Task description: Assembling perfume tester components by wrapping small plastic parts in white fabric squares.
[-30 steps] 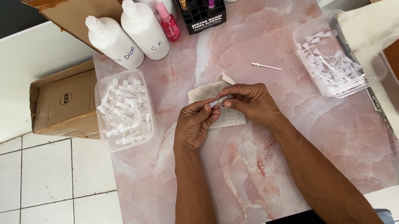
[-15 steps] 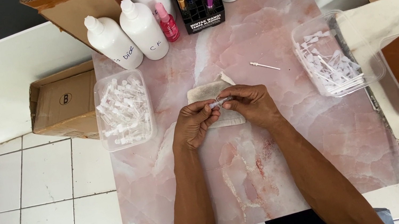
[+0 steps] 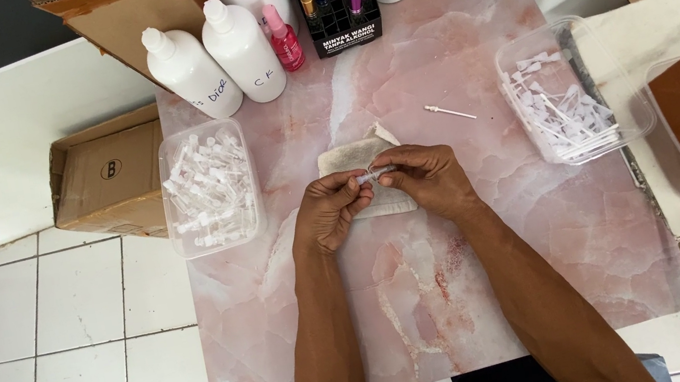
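Note:
Both hands meet over the middle of the pink marble table (image 3: 482,268). My left hand (image 3: 330,211) and my right hand (image 3: 425,178) pinch the two ends of a small clear vial (image 3: 372,175) held level between the fingertips. Under them lies a folded beige cloth (image 3: 344,159). A thin white stick (image 3: 449,112) lies loose on the table beyond my right hand.
A clear tub of small vials (image 3: 209,188) sits at the left edge, a clear tub of white stick parts (image 3: 568,93) at the right. At the back stand white bottles (image 3: 240,46), a pink spray bottle (image 3: 285,41) and a black rack of coloured bottles (image 3: 337,0). Cardboard boxes (image 3: 105,175) flank the table.

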